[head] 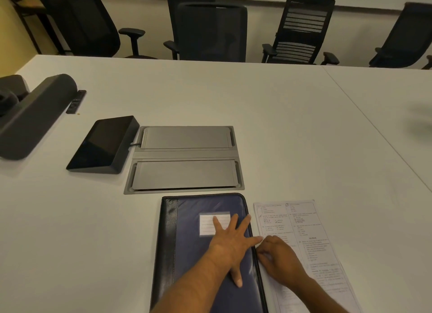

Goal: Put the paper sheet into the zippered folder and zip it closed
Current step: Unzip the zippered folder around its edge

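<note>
On the table (pixel 292 116), the folder (pixel 198 254) lies at six o'clock; the paper sheet (pixel 311 237) lies just beside it at three; the floor box (pixel 184 158) sits at its twelve; the tablet (pixel 102 144) at ten; chairs (pixel 211 32) stand behind.

Meeting room: office chairs (pixel 211 32), conference table (pixel 280 125)

Folder (pixel 210 261): navy cover, black spine strip, white ruled label (pixel 210 221). Paper sheet (pixel 311 240): white, black print. Counter (pixel 280 125): plain white.
</note>
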